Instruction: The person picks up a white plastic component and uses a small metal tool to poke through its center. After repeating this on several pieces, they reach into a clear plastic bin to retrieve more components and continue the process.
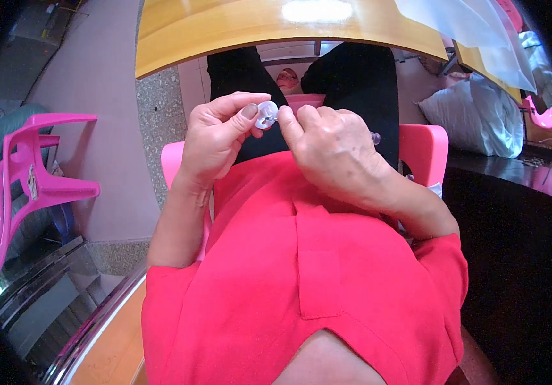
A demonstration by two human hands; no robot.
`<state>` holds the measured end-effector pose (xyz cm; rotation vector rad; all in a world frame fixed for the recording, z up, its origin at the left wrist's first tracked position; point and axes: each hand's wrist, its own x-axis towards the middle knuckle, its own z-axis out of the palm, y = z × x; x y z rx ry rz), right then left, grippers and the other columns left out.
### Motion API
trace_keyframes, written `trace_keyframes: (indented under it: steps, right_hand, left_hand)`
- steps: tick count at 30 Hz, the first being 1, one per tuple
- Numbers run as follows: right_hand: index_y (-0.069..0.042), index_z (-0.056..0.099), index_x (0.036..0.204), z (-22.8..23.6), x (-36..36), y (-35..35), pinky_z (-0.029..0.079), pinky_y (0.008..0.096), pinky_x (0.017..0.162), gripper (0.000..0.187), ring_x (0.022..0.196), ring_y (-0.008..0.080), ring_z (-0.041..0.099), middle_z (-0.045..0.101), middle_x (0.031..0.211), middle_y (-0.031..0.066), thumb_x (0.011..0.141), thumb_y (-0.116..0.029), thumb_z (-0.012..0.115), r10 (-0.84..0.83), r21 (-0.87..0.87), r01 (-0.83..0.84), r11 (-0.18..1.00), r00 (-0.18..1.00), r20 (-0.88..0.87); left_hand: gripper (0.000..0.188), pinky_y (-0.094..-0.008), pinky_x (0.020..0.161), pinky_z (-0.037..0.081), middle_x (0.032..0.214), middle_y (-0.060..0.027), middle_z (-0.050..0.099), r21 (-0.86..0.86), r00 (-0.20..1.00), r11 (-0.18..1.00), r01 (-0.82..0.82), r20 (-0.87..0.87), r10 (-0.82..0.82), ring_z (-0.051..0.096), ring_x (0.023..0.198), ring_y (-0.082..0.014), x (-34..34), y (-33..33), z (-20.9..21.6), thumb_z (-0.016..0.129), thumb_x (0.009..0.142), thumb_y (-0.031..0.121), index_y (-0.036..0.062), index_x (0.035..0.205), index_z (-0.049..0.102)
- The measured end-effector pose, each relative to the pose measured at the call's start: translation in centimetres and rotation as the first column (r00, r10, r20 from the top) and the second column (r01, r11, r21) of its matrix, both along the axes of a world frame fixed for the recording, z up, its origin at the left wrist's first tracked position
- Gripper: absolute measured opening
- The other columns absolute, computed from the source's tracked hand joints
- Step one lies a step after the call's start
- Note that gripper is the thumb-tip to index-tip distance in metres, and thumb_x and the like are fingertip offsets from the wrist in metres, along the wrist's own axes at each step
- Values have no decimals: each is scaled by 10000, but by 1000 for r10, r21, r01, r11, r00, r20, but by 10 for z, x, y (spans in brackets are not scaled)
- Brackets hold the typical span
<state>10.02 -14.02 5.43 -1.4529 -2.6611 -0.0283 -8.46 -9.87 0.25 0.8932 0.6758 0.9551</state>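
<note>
above the lap point(351, 74), left hand point(214, 133) pinches a white round piece point(266, 110); right hand point(337, 144) curls, grip hidden, unclear.

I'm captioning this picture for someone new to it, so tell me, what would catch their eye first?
Probably the bright pinkish-red shirt filling the lower middle. Just above it, the left hand pinches a small whitish round piece, with the right hand close beside it. A pink plastic chair stands out at far left.
</note>
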Motion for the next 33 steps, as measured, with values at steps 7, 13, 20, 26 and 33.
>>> trace_keyframes:
  steps: [7, 13, 20, 26, 33]
  right_hand:
    - [57, 583, 1040, 0, -1, 1, 496, 312, 519, 309, 627, 203, 614, 564, 706, 89, 770, -94, 587, 21, 51, -22, 998, 1000, 13]
    - [-22, 584, 751, -4, -2, 2, 478, 315, 451, 137, 555, 197, 600, 553, 635, 79, 790, -145, 538, 83, 213, -93, 973, 995, 58]
    - [0, 607, 766, -8, -6, 6, 484, 324, 451, 148, 551, 204, 613, 594, 658, 112, 784, -129, 537, 114, 132, -121, 984, 992, 58]
    - [5, 649, 790, 4, -11, 7, 487, 330, 457, 165, 586, 215, 636, 619, 683, 113, 763, -125, 551, 156, 8, -158, 987, 978, 138]
    - [28, 577, 867, 3, 3, 29, 503, 355, 531, 132, 642, 268, 641, 615, 721, 147, 773, -62, 561, 233, -219, -214, 952, 970, 65]
  left_hand:
    - [193, -236, 668, 485, 907, -84, 644, 0, 1000, 1000, 17, -10, -17, 583, 747, -124, 0, 1, -1, 579, 903, 52, -38, 1059, 647]
    - [173, -235, 654, 489, 896, -82, 646, 28, 998, 1000, 7, -62, -5, 587, 740, -121, 2, 0, -3, 590, 891, 40, -36, 1030, 658]
    - [139, -223, 629, 487, 829, -62, 653, 79, 973, 995, -66, -218, 82, 589, 719, -99, 4, -4, -4, 595, 878, 21, -28, 983, 672]
    - [124, -218, 621, 480, 819, -51, 659, 74, 960, 995, -70, -267, 88, 584, 709, -90, 6, -6, -9, 609, 872, 32, -22, 960, 678]
    - [164, -260, 655, 508, 893, -101, 659, 44, 978, 999, -24, -208, 33, 615, 746, -146, 4, 2, -10, 580, 896, 49, -38, 1023, 639]
